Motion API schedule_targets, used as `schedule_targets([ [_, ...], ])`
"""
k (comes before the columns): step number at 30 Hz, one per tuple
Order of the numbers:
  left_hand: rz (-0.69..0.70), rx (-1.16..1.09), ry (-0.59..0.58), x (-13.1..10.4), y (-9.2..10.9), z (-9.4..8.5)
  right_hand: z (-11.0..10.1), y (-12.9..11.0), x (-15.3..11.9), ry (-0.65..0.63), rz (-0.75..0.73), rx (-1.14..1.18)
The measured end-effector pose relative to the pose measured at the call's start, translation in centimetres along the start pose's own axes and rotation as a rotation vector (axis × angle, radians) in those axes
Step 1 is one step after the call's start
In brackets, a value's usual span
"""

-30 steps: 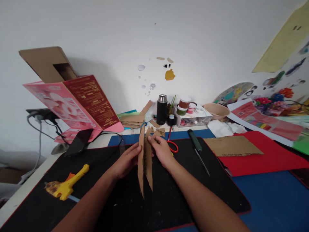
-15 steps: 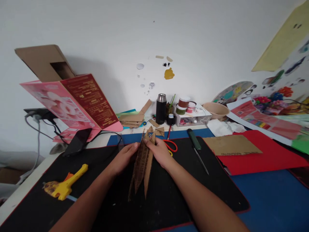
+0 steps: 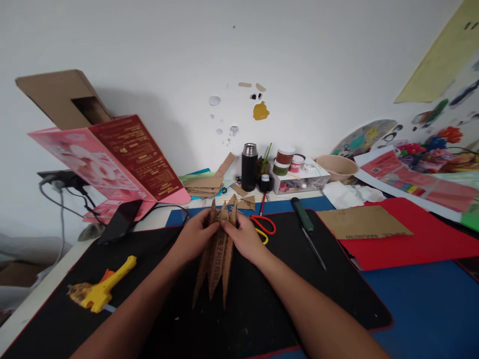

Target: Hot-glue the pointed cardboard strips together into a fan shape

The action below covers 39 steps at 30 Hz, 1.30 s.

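Several long cardboard strips [image 3: 217, 262] with pointed ends stand side by side over the black mat, printed lettering on the middle one. My left hand [image 3: 198, 233] is closed on their left side, its thumb pressed to the cardboard. From the right, my right hand [image 3: 242, 235] grips the same piece, thumb on the front near the upper end. Fingers behind the cardboard are hidden. Just beyond my right hand lie scissors [image 3: 267, 225] with red and yellow handles, partly covered by the hand.
A yellow glue gun [image 3: 99, 294] lies left on the black mat [image 3: 269, 309]. On the right are a green-handled knife [image 3: 302, 214], a cardboard piece [image 3: 366, 223] and red sheet [image 3: 422, 249]. A black bottle [image 3: 249, 167] and paint jars [image 3: 285, 155] stand behind; a phone [image 3: 120, 222] lies left.
My left hand has moved right and closed on the cardboard strips, where before its fingers were at the edge. The strips have turned to face me and spread slightly. The view has shifted a little.
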<state>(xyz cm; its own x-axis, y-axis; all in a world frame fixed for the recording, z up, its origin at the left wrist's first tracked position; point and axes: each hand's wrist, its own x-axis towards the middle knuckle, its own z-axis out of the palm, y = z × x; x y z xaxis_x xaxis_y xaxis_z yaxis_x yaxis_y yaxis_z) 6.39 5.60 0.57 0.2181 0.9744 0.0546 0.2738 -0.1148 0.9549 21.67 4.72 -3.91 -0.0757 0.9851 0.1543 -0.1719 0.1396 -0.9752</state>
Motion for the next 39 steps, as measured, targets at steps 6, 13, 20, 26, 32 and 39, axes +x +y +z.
schedule_targets([
  [6,-0.019,0.019,0.088,0.5,-0.1,1.1,-0.1,0.2,0.2,0.069,-0.040,-0.026],
  [13,-0.145,-0.253,0.090,0.2,0.2,1.9,0.1,0.0,0.1,0.076,-0.025,0.053],
  [20,-0.215,-0.413,0.099,-0.1,0.4,2.5,0.3,0.0,-0.1,0.102,0.018,0.092],
  [26,-0.210,-0.416,0.106,-0.5,0.4,2.5,0.6,-0.7,-0.4,0.125,0.017,0.079],
  [32,-0.178,-0.334,0.111,-0.7,0.5,2.4,0.8,-1.0,-0.5,0.115,0.014,0.117],
  [39,-0.157,-0.314,0.133,-0.6,-0.4,2.1,1.1,-1.3,-0.7,0.097,0.008,0.140],
])
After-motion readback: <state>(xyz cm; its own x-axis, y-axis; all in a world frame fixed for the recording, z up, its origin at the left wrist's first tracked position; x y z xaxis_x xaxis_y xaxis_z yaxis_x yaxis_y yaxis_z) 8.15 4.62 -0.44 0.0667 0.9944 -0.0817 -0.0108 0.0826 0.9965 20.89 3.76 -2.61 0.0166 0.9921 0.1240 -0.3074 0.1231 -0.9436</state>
